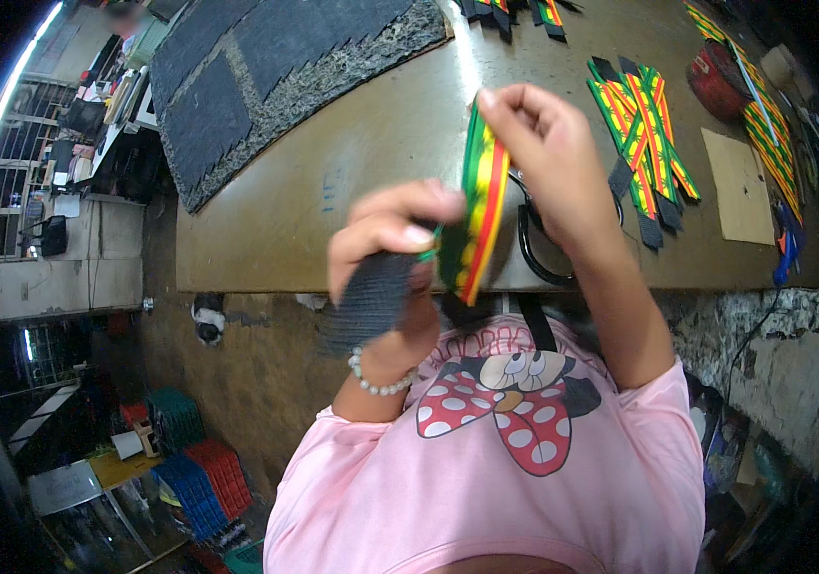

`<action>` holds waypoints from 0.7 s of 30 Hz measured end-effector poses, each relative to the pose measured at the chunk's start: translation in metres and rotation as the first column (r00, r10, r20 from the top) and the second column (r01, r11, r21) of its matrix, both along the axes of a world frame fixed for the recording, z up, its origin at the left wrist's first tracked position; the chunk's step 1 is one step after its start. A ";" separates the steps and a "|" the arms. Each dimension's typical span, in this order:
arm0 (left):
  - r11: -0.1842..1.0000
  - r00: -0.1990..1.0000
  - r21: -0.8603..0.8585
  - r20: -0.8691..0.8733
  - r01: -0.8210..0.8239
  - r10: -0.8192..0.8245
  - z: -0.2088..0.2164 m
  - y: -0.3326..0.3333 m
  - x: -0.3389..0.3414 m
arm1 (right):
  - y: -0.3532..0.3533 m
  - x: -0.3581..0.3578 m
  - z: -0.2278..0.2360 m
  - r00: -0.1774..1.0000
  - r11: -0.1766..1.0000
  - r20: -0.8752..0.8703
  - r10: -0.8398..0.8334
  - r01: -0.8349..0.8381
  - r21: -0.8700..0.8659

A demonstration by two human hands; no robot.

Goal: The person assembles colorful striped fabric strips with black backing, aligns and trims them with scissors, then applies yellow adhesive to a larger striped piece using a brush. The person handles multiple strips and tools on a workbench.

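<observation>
Over the table's near edge, a woven strap (486,206) in green, yellow and red stripes hangs between my hands. My right hand (558,158) is closed on its upper end, pinching it between thumb and fingers. My left hand (371,230) is closed on a dark grey, ribbed fabric end (371,298) with a bit of green at the fingertips. It looks like the strap's other end, but the join is hidden. Motion blurs this left side. Behind my right wrist lies a black-handled tool (532,247), perhaps scissors, its blades hidden.
A pile of similar striped straps (653,134) with dark ends lies to the right, beside a brown card (740,187). Longer striped webbing (768,134) and a dark red object (716,78) are at the far right. A dark slab (285,72) covers the table's far left.
</observation>
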State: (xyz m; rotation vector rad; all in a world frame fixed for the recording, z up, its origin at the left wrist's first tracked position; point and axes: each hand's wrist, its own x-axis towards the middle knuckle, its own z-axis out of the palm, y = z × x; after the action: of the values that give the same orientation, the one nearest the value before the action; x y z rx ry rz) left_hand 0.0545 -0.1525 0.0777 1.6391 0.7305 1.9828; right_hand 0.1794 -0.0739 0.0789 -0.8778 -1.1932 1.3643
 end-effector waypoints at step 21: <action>0.901 0.930 -0.432 0.344 0.034 0.130 0.005 0.009 -0.012 | -0.055 0.010 -0.018 0.885 0.812 -0.296 0.359 -0.453 -0.368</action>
State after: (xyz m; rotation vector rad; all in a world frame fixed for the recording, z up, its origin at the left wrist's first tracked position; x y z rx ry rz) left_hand 0.0426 -0.1432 0.0826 0.9666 0.9824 1.9061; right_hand 0.1889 -0.1292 0.0610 -0.7663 -0.9571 2.0799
